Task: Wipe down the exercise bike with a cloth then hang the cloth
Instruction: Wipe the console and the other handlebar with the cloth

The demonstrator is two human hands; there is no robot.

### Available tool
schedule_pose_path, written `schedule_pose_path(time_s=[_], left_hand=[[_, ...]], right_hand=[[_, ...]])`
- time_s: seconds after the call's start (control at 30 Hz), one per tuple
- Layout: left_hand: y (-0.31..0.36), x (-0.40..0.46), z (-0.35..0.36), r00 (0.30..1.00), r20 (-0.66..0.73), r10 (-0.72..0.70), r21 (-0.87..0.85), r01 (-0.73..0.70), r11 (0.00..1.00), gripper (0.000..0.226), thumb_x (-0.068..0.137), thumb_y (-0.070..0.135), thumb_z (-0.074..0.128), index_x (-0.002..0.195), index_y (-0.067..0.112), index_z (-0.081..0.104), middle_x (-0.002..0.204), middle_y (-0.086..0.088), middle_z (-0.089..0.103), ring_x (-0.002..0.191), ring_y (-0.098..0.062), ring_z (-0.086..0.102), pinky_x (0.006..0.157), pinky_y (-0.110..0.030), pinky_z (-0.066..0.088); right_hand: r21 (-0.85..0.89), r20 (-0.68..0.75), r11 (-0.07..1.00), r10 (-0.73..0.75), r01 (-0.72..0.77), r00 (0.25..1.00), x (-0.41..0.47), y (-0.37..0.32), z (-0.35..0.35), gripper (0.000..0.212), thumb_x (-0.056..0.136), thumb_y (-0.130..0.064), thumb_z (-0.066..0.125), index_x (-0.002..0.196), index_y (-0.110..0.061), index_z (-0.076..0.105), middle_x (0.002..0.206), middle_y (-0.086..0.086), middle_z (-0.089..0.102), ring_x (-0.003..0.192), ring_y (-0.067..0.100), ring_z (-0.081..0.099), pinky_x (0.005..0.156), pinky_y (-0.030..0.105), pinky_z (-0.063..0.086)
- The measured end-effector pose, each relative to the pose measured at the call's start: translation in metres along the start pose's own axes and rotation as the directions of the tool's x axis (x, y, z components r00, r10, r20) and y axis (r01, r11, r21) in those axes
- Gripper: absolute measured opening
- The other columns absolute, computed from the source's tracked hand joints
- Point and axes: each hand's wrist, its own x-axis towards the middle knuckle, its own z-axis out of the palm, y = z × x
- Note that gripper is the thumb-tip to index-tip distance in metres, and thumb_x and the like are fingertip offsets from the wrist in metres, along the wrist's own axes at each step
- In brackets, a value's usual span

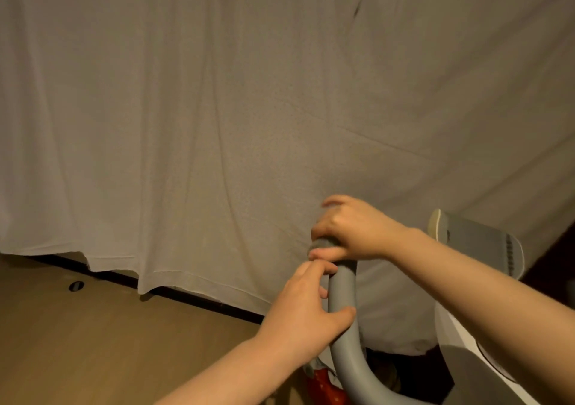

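The exercise bike's grey curved handlebar rises from the lower right. My right hand is closed over its top end, fingers curled under the tip. Just below, my left hand wraps the bar, with the thumb on the bar's right side. A bit of red, white-dotted and grey cloth shows under my left wrist beside the bar; whether my hand holds it is hidden. The bike's white body and a grey console part lie to the right, behind my right forearm.
A wide white curtain hangs right behind the bike and fills most of the view. The wooden floor spreads at the lower left, with a small round floor fitting and a dark strip under the curtain hem.
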Motion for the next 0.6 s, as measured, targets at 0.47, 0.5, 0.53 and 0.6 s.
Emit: schedule_pose_path(time_s=[0.47,0.5,0.53,0.6], left_hand=[[-0.004,-0.003,-0.001,0.999,0.021,-0.05,-0.009,0.05,0.999,0.061,0.079,0.053,0.067,0.133,0.042,0.039,0.109,0.026,0.044,0.085,0.001,0.054,0.08,-0.023,0.051],[-0.004,-0.003,0.0,0.999,0.006,-0.054,-0.008,0.054,0.998,0.059,0.08,0.053,0.067,0.132,0.041,0.041,0.107,0.027,0.043,0.083,0.001,0.054,0.079,-0.023,0.051],[-0.003,-0.004,0.002,0.998,-0.005,-0.062,-0.007,0.062,0.998,0.058,0.08,0.052,0.067,0.131,0.041,0.041,0.107,0.027,0.044,0.083,0.001,0.054,0.079,-0.024,0.051],[-0.003,-0.006,0.005,0.997,-0.022,-0.08,-0.013,0.08,0.997,0.057,0.081,0.05,0.066,0.131,0.041,0.041,0.109,0.027,0.044,0.085,0.0,0.055,0.079,-0.026,0.052]], right_hand=[[0.024,-0.009,1.0,-0.004,0.005,1.0,-0.003,0.001,0.001,0.049,0.083,-0.067,0.046,0.092,-0.025,0.071,0.078,-0.006,0.071,0.078,0.017,0.067,0.103,0.035,0.038],[0.03,-0.021,1.0,0.001,0.0,1.0,-0.003,0.006,-0.002,0.05,0.083,-0.067,0.046,0.093,-0.025,0.071,0.079,-0.005,0.072,0.078,0.016,0.067,0.104,0.035,0.037],[0.051,-0.075,0.998,0.044,-0.04,0.996,-0.003,0.014,-0.006,0.051,0.083,-0.066,0.045,0.093,-0.024,0.072,0.079,-0.005,0.072,0.078,0.017,0.067,0.105,0.035,0.036],[0.091,-0.153,0.986,0.15,-0.137,0.977,-0.002,0.017,-0.007,0.048,0.082,-0.063,0.048,0.09,-0.022,0.072,0.075,-0.004,0.071,0.075,0.018,0.067,0.103,0.037,0.04]])
